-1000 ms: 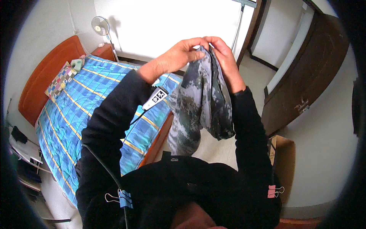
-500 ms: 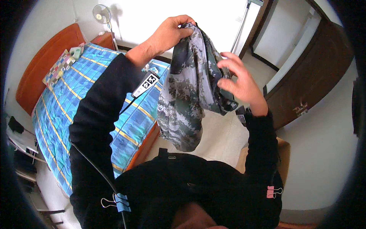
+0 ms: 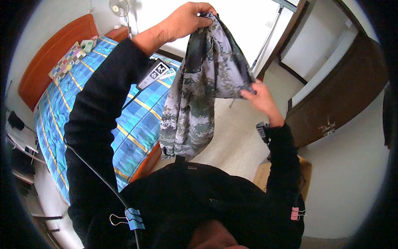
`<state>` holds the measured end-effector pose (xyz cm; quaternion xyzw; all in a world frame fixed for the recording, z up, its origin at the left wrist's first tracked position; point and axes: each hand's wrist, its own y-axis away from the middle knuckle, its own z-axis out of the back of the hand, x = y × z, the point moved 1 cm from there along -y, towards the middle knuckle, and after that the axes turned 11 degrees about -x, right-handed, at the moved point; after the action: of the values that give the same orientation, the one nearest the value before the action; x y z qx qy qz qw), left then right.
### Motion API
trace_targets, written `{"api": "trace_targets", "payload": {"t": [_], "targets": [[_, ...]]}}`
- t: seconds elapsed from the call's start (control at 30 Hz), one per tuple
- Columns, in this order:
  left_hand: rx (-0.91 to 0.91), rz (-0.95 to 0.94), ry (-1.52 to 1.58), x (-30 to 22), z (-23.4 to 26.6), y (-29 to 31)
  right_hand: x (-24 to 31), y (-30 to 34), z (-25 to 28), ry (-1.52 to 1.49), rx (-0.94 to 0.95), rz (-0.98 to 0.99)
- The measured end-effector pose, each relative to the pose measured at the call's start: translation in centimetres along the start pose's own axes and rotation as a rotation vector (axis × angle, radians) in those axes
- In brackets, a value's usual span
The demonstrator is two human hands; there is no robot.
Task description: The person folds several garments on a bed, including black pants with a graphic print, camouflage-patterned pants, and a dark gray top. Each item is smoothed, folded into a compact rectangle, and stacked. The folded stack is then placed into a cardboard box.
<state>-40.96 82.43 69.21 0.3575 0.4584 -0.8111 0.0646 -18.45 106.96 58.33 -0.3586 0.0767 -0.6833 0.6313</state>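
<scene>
A grey-green camouflage garment [image 3: 199,95] hangs in the air in front of me. My left hand [image 3: 188,18] is raised high and grips its top edge. Lower and to the right, my right hand [image 3: 261,97] pinches the garment's right edge. The cloth drapes down between my arms to about chest height. Both arms wear black sleeves.
A bed with a blue checked cover [image 3: 95,112] and an orange-brown headboard [image 3: 45,54] lies to my left. A standing fan [image 3: 120,8] is at the back. A dark wooden door [image 3: 340,95] stands to the right, and a cardboard box [image 3: 304,174] sits by my right elbow.
My left hand has lifted the garment's top higher. My right hand has slid down and out along its right edge, so the cloth is spread wider.
</scene>
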Motion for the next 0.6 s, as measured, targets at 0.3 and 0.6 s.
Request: {"api": "trace_targets", "payload": {"t": [0.3,0.6], "targets": [[-0.059,0.067,-0.098,5.2,2.2,0.9,-2.2,-10.3,7.0,0.143,-0.027,0.318],[-0.155,-0.001,-0.233,9.4,3.7,2.0,0.1,-12.0,5.7,0.331,-0.296,0.416]]}}
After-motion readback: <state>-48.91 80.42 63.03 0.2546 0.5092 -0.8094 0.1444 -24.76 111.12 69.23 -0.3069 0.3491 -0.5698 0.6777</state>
